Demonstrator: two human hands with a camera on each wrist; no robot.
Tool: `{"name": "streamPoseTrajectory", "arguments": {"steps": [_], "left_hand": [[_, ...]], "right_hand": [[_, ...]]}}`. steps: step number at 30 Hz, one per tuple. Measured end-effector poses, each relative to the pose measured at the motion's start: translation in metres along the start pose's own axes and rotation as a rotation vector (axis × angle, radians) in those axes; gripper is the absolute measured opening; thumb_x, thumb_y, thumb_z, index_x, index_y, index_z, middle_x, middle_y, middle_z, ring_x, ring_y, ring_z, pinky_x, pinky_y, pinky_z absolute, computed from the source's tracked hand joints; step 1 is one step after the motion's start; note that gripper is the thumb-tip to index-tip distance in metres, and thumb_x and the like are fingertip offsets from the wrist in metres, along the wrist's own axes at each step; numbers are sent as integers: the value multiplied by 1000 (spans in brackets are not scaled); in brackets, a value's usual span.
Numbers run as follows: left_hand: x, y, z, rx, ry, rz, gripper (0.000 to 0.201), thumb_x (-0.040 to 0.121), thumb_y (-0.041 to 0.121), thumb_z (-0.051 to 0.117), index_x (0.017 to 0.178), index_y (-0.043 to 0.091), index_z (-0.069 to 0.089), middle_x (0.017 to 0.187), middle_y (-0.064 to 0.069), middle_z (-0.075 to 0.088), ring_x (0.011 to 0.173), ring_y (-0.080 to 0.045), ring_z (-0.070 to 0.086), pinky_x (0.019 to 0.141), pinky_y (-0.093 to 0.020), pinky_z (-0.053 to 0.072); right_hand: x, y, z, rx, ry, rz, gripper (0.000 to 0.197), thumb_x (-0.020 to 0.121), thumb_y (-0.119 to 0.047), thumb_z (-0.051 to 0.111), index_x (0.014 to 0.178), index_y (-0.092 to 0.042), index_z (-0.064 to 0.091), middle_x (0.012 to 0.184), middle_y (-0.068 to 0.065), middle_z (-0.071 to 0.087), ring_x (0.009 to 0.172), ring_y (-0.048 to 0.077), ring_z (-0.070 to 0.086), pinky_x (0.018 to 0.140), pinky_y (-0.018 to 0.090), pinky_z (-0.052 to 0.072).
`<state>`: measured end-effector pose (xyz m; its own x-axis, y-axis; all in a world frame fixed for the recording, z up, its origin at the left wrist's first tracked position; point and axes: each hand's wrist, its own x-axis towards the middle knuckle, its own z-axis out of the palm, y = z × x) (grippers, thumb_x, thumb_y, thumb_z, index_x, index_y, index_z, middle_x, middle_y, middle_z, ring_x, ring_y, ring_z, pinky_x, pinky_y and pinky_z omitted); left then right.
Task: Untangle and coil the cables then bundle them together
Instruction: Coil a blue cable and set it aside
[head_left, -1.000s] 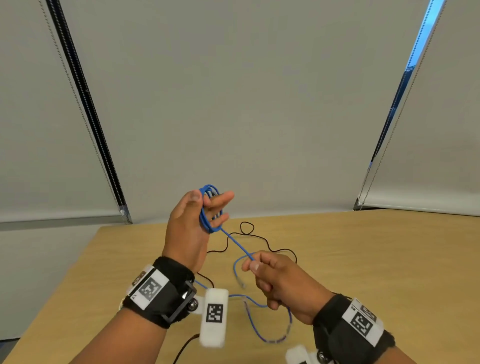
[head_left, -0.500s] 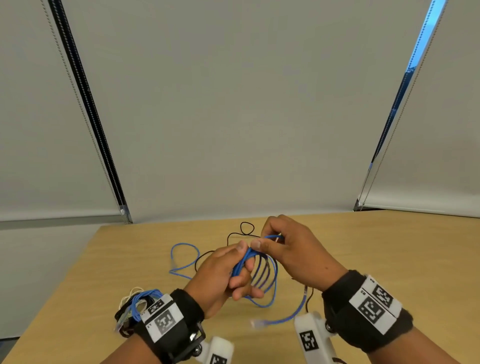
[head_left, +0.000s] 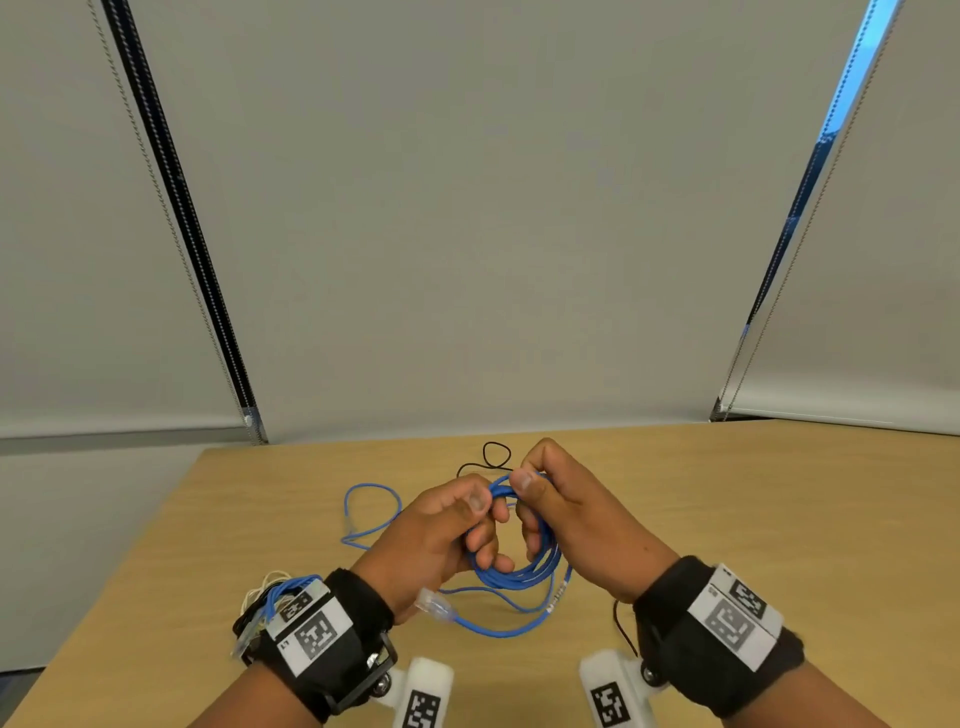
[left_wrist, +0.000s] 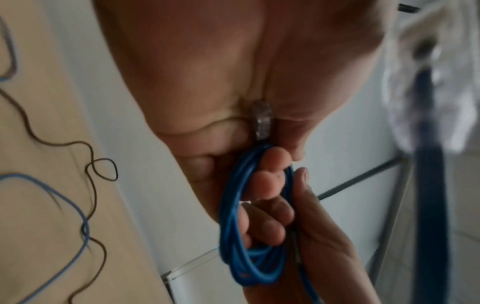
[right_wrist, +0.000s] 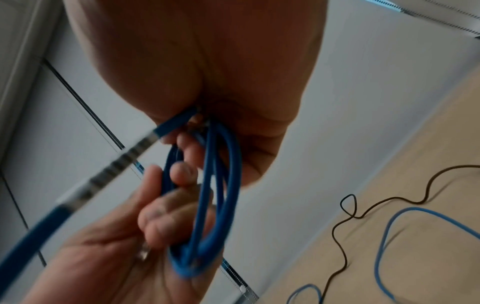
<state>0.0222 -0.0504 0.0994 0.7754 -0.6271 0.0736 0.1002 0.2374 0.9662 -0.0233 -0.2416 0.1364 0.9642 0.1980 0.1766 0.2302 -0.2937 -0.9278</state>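
No words, brand names or numbers can be read in any view. The only signs are black-and-white square fiducial markers. Two sit on the white label of the left wristband (head_left: 311, 631), a larger one toward the forearm and a smaller one toward the hand; two more sit likewise on the white label of the right wristband (head_left: 735, 621). One marker is on each white camera block (head_left: 423, 699) beneath the wrists, the right block (head_left: 613, 693) showing its own. The blue cable (head_left: 558, 597) carries a stretch of small pale print near the right wrist, too blurred to make out.
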Motion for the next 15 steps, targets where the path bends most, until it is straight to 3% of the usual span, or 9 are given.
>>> {"name": "streamPoseTrajectory", "arguments": {"steps": [3,7,10,12,14,15], "left_hand": [[-3,0,-10,280,82,5,27,97,35,52,86,12,62,62,-1,48,60,-19,58,81,-57,56],[-5,5,-15,442,77,-43,29,107,23,45,88,5,57,60,0,46,56,-16,55,81,-60,56],[-8,6,-13,139,9,-170,26,101,29,54,86,8,58,64,-4,45,59,-18,55,77,-50,57],[-11,4,-7,-154,-42,-208,24,95,30,61,86,8,59,76,-7,54,71,-20,60,72,-45,59],[-12,0,0,-310,-44,-172,23,96,28,60,86,7,59,106,-8,70,89,-23,68,70,-45,60],[-12,-2,3,-338,-28,-143,24,97,27,58,86,7,59,124,-7,69,95,-24,69,71,-45,60]], "right_hand": [[-2,5,-17,-22,-119,132,18,106,-26,50,98,-9,52,93,5,72,84,15,70,69,30,56],[1,13,-37,-89,-174,211,13,103,-24,56,97,-18,65,80,-1,69,70,16,67,67,33,54],[2,22,-38,-85,-105,205,17,102,-23,58,95,-23,74,76,-2,65,66,13,62,64,30,53],[1,29,-32,27,-86,234,20,103,-25,57,101,-23,76,74,0,63,61,14,59,61,30,52],[-3,36,-19,119,-156,304,23,103,-32,56,104,-19,75,70,1,61,53,15,55,56,30,50],[-5,39,-13,167,-204,356,26,102,-36,56,103,-19,75,68,0,61,50,14,52,54,29,50]]}}
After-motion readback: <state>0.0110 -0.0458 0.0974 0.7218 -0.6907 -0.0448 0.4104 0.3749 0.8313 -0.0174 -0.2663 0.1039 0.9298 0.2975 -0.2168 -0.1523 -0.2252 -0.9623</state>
